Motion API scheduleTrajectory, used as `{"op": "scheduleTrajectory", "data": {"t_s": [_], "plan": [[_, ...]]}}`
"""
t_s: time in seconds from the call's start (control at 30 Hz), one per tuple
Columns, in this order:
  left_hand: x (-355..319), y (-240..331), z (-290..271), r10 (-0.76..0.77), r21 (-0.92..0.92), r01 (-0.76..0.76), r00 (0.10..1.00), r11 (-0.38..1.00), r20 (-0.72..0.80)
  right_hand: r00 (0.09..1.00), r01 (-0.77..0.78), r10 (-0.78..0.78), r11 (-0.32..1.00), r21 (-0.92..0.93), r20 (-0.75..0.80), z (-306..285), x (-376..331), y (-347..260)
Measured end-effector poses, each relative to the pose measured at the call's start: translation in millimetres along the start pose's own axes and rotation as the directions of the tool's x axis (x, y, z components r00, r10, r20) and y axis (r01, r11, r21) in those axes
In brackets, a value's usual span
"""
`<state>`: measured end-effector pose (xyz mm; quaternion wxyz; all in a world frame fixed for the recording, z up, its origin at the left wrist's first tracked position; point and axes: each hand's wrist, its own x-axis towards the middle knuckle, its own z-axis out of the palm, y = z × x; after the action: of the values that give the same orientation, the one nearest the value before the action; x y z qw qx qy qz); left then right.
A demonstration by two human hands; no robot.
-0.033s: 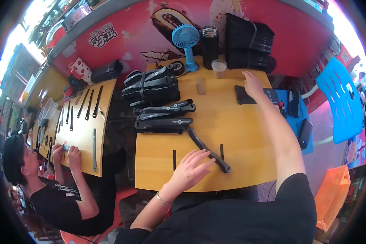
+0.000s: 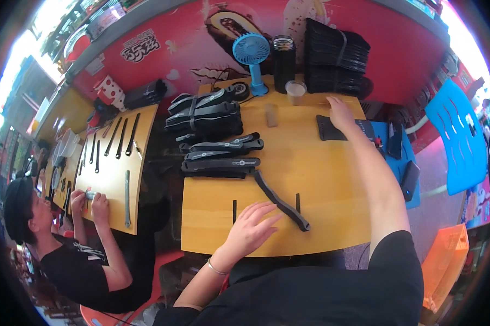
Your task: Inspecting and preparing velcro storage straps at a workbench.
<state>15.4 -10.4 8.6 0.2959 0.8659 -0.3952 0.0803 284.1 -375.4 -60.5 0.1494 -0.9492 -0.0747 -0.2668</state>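
Observation:
My left hand [image 2: 251, 231] is open, fingers spread, just above the near part of the table. Beside its fingertips a black-and-grey strap [image 2: 280, 202] lies slanting across the wood; whether they touch it I cannot tell. Two short black strips [image 2: 298, 203] lie flat, one on each side of that hand. My right arm reaches to the far right, where my right hand [image 2: 340, 114] has its fingers stretched out and nothing visible in them. Under and next to it is a flat black piece [image 2: 327, 130], partly covered by my wrist.
Folded straps [image 2: 223, 164] and a banded bundle [image 2: 201, 117] line the table's left side. Behind stand a blue fan [image 2: 251, 51], a black bottle [image 2: 284, 62], a cup [image 2: 295, 92] and banded black packs [image 2: 337, 46]. A co-worker [image 2: 87, 255] sits left; a blue chair [image 2: 456, 136] stands right.
My left hand has drawn back slightly to the left from the slanting strap. The whole view has shifted a little; the right hand stays by the flat black piece.

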Motion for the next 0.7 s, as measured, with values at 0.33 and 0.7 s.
{"op": "scheduleTrajectory", "data": {"t_s": [0.33,0.7], "plan": [[-75,5,5,-0.287,-0.141,0.268,0.948,0.953,-0.137,0.967,0.179,-0.070,0.872,-0.456,0.246,-10,33,-1],[-76,11,25,-0.237,-0.004,0.248,0.923,0.969,-0.304,0.961,0.241,-0.173,0.908,-0.344,0.216,-88,20,-18]]}}
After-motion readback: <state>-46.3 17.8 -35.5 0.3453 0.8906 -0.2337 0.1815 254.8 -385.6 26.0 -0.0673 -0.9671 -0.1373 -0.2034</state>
